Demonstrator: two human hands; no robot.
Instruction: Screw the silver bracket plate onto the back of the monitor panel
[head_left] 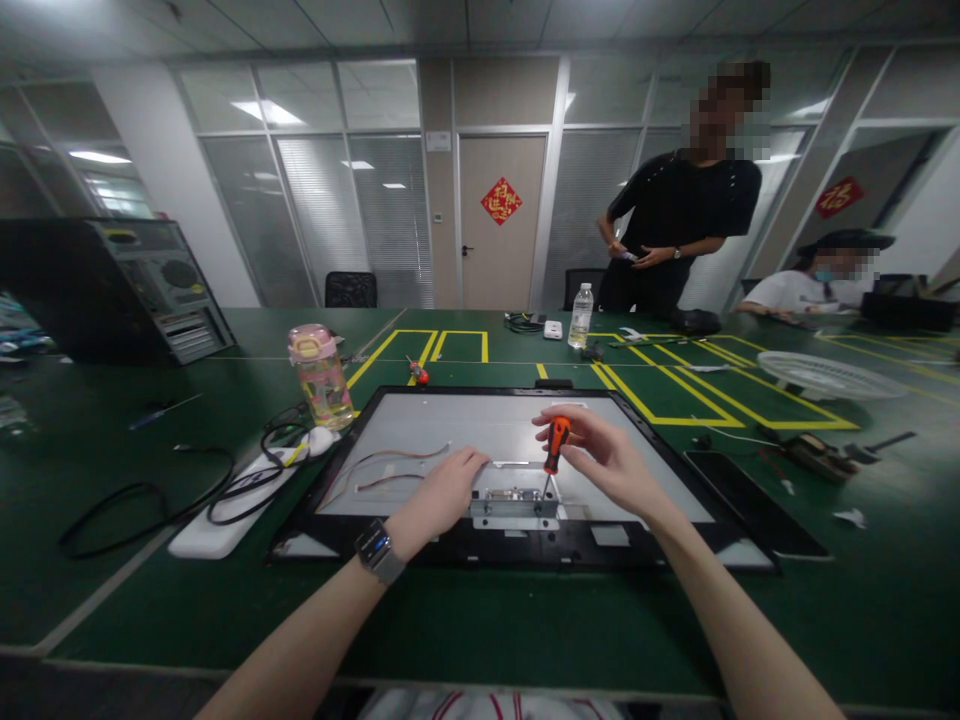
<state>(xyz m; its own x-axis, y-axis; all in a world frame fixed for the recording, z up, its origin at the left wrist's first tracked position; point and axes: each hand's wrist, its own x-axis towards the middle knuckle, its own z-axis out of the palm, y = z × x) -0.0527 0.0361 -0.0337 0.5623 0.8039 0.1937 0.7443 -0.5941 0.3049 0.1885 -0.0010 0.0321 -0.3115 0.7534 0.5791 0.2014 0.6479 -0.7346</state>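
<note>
The left hand [448, 490] and right hand [607, 455] are bare, and both forearms are uncovered as far as they show. The left wrist bears a rectangular, dark-screened wristwatch [373, 545] with rounded corners; lit marks on its screen are too small to read. Its grey band [391, 569] is smooth. A white fabric garment [480, 706] with curved red lines shows partly at the lower edge.
</note>
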